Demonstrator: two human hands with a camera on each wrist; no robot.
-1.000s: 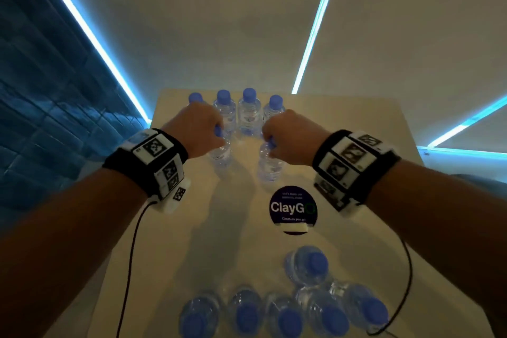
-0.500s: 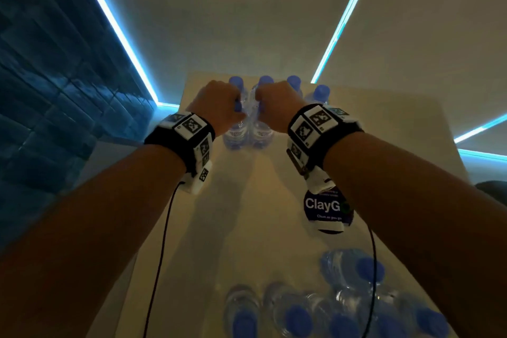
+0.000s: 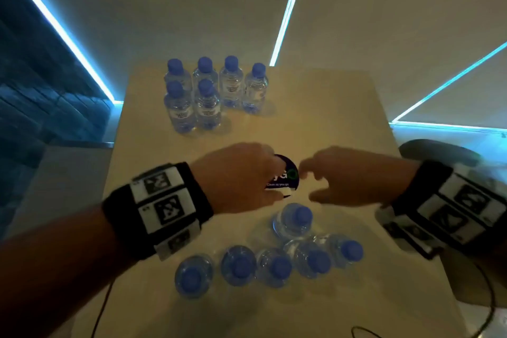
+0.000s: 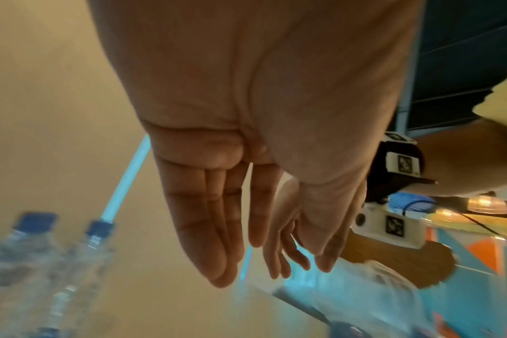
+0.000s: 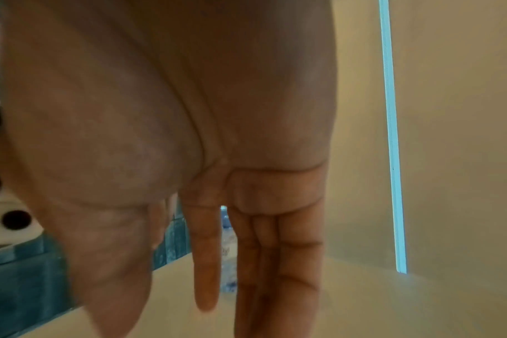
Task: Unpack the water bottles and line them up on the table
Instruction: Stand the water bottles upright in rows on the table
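Hovering above table | left hand: fingers straight, empty | right hand: seemingly relaxed, blurred, empty

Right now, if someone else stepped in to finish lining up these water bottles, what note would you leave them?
Left hand and right hand: both open, holding nothing, above the round sticker at mid-table.
Done: six bottles stand at the far end, a back row of four and two in front.
Left: six bottles at the near edge, one of them set ahead of the other five. Carry them over to the far rows.
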